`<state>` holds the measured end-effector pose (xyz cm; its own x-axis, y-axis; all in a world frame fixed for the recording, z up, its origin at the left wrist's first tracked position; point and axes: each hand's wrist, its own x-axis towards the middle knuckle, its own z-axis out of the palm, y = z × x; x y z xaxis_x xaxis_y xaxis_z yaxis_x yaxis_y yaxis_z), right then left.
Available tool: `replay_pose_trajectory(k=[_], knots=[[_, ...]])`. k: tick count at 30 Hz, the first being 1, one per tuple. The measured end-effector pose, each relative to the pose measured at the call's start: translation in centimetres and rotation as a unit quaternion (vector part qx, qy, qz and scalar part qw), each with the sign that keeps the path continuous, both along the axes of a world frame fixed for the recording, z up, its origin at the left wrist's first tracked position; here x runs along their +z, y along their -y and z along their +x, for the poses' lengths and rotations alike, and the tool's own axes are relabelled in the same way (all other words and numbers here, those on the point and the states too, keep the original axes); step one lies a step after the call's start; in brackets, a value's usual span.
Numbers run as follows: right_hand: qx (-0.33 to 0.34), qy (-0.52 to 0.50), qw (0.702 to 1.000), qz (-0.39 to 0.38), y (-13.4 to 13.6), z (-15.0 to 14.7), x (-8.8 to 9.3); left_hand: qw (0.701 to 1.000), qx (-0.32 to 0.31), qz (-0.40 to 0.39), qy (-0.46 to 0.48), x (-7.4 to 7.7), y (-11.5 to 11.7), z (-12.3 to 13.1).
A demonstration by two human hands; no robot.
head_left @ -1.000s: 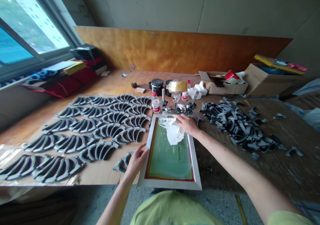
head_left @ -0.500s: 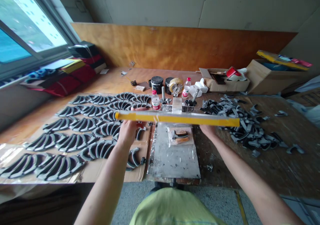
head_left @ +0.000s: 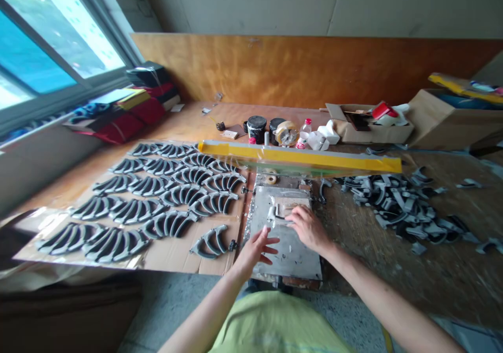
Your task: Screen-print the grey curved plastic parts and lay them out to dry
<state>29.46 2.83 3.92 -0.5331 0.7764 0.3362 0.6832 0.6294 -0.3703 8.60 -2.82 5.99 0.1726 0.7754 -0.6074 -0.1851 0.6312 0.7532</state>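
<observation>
A metal base plate (head_left: 288, 261) lies at the table's near edge in front of me. On it sits a grey curved part (head_left: 277, 212) in a jig. My right hand (head_left: 310, 230) has its fingers bent and pressed together on the right end of that part. My left hand (head_left: 257, 245) rests on the plate just left of it, fingers spread, holding nothing. The printing screen frame (head_left: 302, 159), edged with yellow tape, stands tilted up behind the plate and shows edge-on.
Rows of grey curved parts (head_left: 157, 196) lie on cardboard to the left. A loose heap of the same parts (head_left: 396, 201) is on the right. Ink jars (head_left: 257, 128), a tape roll (head_left: 286, 133), a bottle and cardboard boxes (head_left: 373, 128) stand at the back.
The screen frame lay flat under both hands with a white rag on it, then was swung up. Both hands have let go of it and come down onto the plate and part.
</observation>
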Motion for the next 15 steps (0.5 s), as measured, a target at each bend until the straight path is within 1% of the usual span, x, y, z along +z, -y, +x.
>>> replay_pose_trajectory(k=[2,3,4,5,6,7,8,9,10,12,13,14,15], knots=[[0.069,0.009,0.997,0.04,2.5,-2.1,0.7,0.998,0.06,-0.015,0.03,-1.4,1.3,1.1],[0.104,0.011,0.993,0.051,3.3,-2.8,0.8,0.996,0.088,-0.011,0.032,-1.9,1.6,1.1],[0.132,0.008,0.99,0.055,3.5,-3.2,0.7,0.993,0.114,-0.005,0.021,-2.3,1.9,0.7],[0.146,0.0,0.988,0.051,3.1,-3.2,0.4,0.99,0.139,0.001,0.001,-2.7,2.2,-0.2],[0.141,-0.011,0.989,0.037,2.0,-2.8,-0.1,0.986,0.167,0.006,-0.028,-3.2,2.6,-1.6],[0.112,-0.026,0.993,0.015,0.3,-1.8,-0.7,0.978,0.198,0.008,-0.064,-3.7,3.1,-3.4],[0.058,-0.04,0.997,-0.008,-1.9,-0.4,-1.3,0.967,0.234,0.006,-0.104,-4.4,3.7,-5.5],[-0.018,-0.054,0.998,-0.032,-4.3,1.4,-2.0,0.952,0.269,-0.004,-0.148,-5.3,4.3,-7.7],[-0.103,-0.061,0.992,-0.049,-6.7,3.5,-2.8,0.935,0.301,-0.019,-0.188,-6.2,5.0,-10.0],[-0.265,-0.038,0.96,-0.079,-10.9,7.7,-4.2,0.897,0.358,-0.08,-0.248,-8.4,6.4,-14.2],[-0.318,-0.018,0.942,-0.105,-12.5,9.5,-5.0,0.885,0.368,-0.106,-0.265,-9.4,7.0,-15.8],[-0.35,-0.001,0.928,-0.129,-13.7,11.0,-5.7,0.877,0.37,-0.127,-0.28,-10.3,7.6,-17.1],[-0.363,0.012,0.919,-0.153,-14.6,12.0,-6.4,0.872,0.359,-0.131,-0.307,-11.0,8.1,-18.1]])
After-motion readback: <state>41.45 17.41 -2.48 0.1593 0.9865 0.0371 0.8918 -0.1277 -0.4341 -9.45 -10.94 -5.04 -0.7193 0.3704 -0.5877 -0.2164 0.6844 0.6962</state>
